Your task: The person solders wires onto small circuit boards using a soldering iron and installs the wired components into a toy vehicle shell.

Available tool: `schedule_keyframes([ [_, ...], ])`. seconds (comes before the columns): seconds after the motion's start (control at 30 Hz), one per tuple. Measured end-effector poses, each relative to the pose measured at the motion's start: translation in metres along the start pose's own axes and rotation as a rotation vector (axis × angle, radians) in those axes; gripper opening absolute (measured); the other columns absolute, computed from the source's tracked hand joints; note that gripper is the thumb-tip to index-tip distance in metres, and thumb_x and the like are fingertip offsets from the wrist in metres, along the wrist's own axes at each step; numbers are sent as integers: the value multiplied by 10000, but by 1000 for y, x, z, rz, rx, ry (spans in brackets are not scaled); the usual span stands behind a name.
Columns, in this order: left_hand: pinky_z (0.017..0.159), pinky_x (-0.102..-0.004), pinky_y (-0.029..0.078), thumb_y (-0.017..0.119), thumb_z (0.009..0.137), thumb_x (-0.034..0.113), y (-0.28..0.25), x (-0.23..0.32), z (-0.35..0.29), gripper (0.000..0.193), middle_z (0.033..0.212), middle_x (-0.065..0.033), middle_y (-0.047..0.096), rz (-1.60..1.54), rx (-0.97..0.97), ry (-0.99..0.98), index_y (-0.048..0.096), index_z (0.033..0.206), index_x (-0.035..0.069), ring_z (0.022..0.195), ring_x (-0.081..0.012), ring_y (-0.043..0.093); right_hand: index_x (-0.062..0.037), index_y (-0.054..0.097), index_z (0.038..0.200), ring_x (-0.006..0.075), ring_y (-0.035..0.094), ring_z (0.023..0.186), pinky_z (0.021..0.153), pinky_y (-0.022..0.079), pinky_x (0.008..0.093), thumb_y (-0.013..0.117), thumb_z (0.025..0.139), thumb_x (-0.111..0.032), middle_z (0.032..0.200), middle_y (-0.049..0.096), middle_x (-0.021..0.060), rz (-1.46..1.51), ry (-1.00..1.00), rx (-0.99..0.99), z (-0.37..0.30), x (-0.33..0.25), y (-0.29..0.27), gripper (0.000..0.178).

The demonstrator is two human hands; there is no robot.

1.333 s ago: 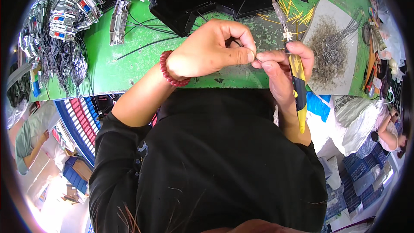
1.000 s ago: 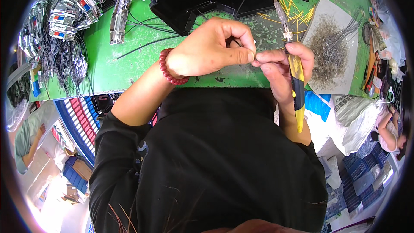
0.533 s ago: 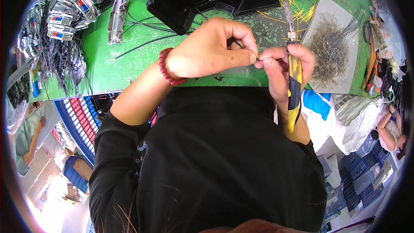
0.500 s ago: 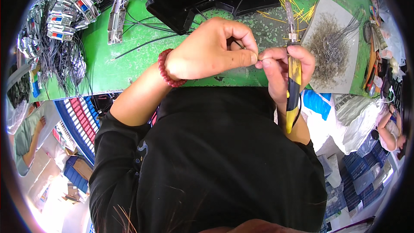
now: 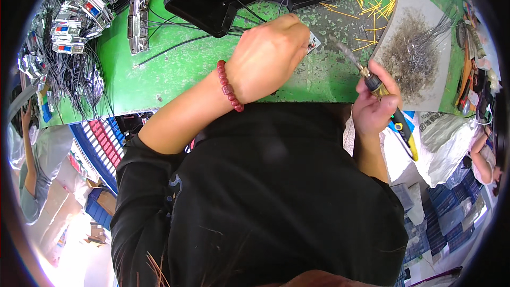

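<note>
My right hand [image 5: 376, 101] grips a yellow-and-black soldering iron [image 5: 402, 125]. Its metal tip points up and left, toward my left hand and apart from it. My left hand [image 5: 273, 56] is closed, its back turned up and its fingertips mostly hidden. A corner of a small pale circuit board [image 5: 314, 43] with tiny parts shows at its fingers. Thin black wires [image 5: 183, 48] run over the green bench from the left side toward that hand. Just beyond it stands a large black plastic housing [image 5: 212, 5].
Yellow thin sticks [image 5: 372, 8] lie scattered beside a grey board [image 5: 396, 56] covered with dark residue and fine wire bits. Metal connector pieces [image 5: 69, 37] with black wires are heaped at left; a single metal piece [image 5: 138, 25] lies near them. Tools crowd the right edge.
My hands have parted. The left moved slightly up and turned its back upward, and the board corner came into view. The right moved right, tilting the soldering iron's tip leftward.
</note>
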State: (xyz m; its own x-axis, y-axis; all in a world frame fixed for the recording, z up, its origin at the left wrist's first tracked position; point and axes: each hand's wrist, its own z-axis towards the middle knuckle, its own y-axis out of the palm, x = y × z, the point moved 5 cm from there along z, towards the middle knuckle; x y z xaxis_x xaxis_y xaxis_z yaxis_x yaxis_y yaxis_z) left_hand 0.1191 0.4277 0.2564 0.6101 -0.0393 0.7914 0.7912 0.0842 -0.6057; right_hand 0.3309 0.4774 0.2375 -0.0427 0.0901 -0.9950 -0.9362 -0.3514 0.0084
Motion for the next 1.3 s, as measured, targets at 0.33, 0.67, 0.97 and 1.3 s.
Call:
schedule_keyframes([
  [0.33,633,-397,470,626,774,-4,1,-1,10,91,802,-135,543,73,-102,52,537,793,1,744,-348,566,15,497,898,111,456,575,547,377,220,663,806,-205,703,518,83,67,1,-6,-7,8,-5,291],
  [0.67,642,-412,471,619,775,-8,3,1,12,85,820,-137,545,124,-130,64,541,805,1,763,-355,569,-15,534,935,79,442,649,587,351,228,688,825,-164,790,560,56,-21,-25,-113,-11,5,2,241],
  [0.97,644,-416,476,617,780,-2,4,0,10,78,831,-136,550,131,-138,60,545,808,-1,766,-357,571,-15,550,946,72,431,632,573,341,229,720,819,-187,764,549,34,-70,-15,-127,-10,2,4,273],
  [1.3,647,-408,475,618,785,5,3,0,10,81,822,-138,542,125,-128,78,539,800,0,766,-351,566,-11,532,933,102,465,661,604,378,236,703,823,-189,780,544,63,-72,-35,-143,-10,4,3,271],
])
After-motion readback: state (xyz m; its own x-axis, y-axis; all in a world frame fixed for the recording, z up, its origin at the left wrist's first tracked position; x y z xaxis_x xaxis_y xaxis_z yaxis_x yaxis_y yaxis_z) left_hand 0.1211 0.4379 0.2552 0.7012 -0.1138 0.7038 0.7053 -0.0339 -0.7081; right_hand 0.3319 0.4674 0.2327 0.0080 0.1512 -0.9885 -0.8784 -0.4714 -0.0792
